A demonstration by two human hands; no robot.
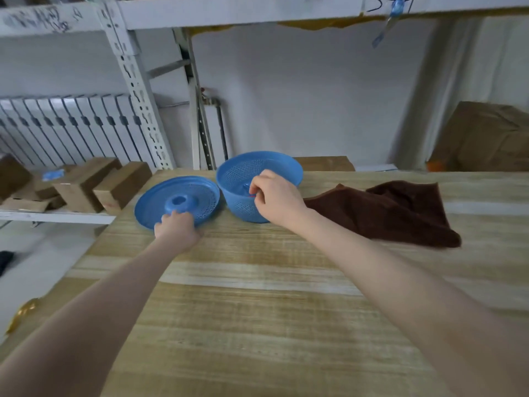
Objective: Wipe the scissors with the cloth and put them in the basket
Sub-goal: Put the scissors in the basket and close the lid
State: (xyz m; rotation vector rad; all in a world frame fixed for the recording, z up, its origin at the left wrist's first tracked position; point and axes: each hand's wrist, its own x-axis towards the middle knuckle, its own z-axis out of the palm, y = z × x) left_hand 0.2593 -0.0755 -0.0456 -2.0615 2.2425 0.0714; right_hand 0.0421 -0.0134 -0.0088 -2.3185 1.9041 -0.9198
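Gripping the near rim of the one blue lid (197,196), the left hand (179,230) is curling around it at the table's (257,310) left edge. Just right, the one blue basket (243,209) is standing; the right hand (274,199) is pinching the scissors (252,196) inside its rim, only a red sliver showing. One brown cloth (400,213) is lying centre right; bare tabletop is spreading below.
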